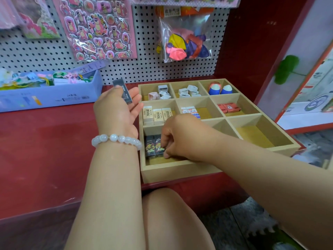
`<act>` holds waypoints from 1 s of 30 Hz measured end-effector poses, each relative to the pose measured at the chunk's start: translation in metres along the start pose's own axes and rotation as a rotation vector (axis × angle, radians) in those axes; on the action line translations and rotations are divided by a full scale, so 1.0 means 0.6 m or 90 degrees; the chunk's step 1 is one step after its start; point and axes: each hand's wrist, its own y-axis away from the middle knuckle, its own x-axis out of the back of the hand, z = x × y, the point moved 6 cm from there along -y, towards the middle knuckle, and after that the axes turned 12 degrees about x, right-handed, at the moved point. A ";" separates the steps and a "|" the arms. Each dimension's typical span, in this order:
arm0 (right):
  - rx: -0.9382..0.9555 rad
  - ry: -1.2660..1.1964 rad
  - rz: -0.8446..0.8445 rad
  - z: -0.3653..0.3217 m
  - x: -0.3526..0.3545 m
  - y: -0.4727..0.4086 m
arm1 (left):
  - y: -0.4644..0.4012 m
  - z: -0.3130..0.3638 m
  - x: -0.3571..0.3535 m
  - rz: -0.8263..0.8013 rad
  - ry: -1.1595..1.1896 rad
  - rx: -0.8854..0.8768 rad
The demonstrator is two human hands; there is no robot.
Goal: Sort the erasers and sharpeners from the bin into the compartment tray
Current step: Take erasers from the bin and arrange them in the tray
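Although I cannot see the bin itself, my left hand [117,107], half open, pins a dark eraser [124,92] under the thumb just left of the compartment tray [180,173]. My right hand [177,136] reaches into the front-left compartment, fingers curled down on the black erasers [153,147] lying there; whether it pinches one or only nudges it, I cannot tell. Seven compartments already hold sorted sharpeners and erasers, so I judge the work well along. The front-right compartment [255,134] looks bare, the middle-front one is hidden by my arm. A blue box [54,98] sits far left; nothing blocks the tray.
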 end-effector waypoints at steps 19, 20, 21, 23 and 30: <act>0.056 -0.369 0.386 0.039 0.102 0.012 | 0.043 -0.036 -0.066 -0.291 -0.049 0.176; 0.064 -0.366 0.389 0.035 0.101 0.012 | 0.050 -0.038 -0.072 -0.318 -0.032 0.191; 0.068 -0.372 0.398 0.033 0.101 0.011 | 0.054 -0.039 -0.077 -0.341 -0.021 0.202; 0.076 -0.381 0.421 0.033 0.103 0.012 | 0.055 -0.042 -0.082 -0.361 -0.025 0.208; 0.096 -0.355 0.367 0.044 0.113 0.021 | 0.041 -0.047 -0.069 -0.294 -0.082 0.201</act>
